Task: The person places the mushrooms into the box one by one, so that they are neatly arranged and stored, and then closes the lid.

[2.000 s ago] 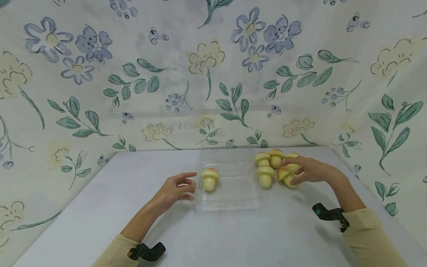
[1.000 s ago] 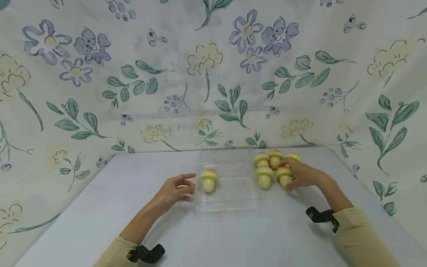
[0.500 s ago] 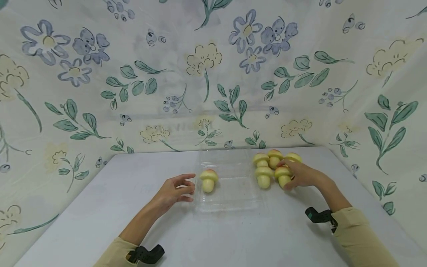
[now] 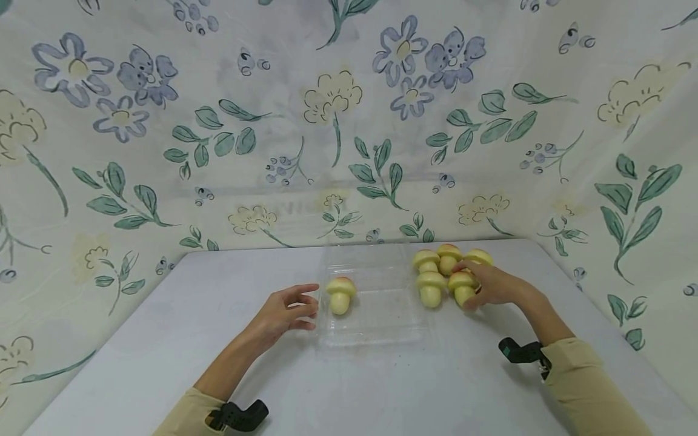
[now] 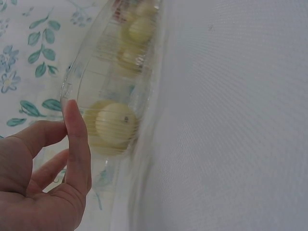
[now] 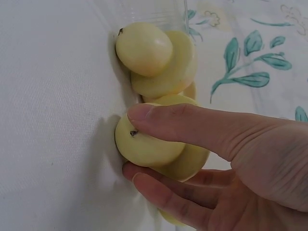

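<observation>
My right hand (image 4: 491,286) grips a yellow mushroom-shaped piece (image 4: 462,287) with a reddish cap top, at the front right of a group of similar pieces. In the right wrist view the thumb presses on its pale stem (image 6: 144,149), which has a small dark spot, and the fingers curl beneath. My left hand (image 4: 288,307) stays at the left side of a clear plastic box (image 4: 376,333), fingers loosely bent and fingertips right at the rim. One mushroom-shaped piece (image 4: 340,297) sits inside the box at its left and shows through the wall in the left wrist view.
Right of the box stand more mushroom-shaped pieces, one in the front row (image 4: 431,290) and several behind it, including a partly covered one (image 4: 478,255). The white table (image 4: 349,393) ends against a floral cloth (image 4: 338,181) at the back.
My right hand has moved in slightly leftward and taken hold of the front right mushroom-shaped piece, which has turned from tilted to more upright. The left hand has stayed at the box.
</observation>
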`<act>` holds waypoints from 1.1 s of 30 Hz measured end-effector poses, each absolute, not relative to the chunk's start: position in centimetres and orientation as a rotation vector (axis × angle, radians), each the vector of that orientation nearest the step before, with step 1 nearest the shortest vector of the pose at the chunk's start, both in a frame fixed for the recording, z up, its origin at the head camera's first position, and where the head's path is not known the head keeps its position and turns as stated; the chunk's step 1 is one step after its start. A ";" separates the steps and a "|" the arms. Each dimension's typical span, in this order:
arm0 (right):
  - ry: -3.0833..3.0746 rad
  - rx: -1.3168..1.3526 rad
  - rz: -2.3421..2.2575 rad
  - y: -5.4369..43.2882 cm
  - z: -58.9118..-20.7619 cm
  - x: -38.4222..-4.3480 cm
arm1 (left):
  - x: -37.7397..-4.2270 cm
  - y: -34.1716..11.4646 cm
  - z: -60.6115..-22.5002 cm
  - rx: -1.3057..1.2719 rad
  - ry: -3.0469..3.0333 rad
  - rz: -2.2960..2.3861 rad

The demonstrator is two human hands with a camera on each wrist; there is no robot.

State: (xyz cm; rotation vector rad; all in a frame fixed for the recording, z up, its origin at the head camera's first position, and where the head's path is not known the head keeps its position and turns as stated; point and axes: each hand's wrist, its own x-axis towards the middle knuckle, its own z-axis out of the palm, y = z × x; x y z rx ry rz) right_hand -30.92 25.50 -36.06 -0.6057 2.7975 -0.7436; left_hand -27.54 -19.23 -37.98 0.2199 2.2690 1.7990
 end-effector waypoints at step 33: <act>2.834 -0.590 -0.745 25.6 -34.9 -30.5 | -27.5 -19.3 -38.0 0.228 2.255 1.811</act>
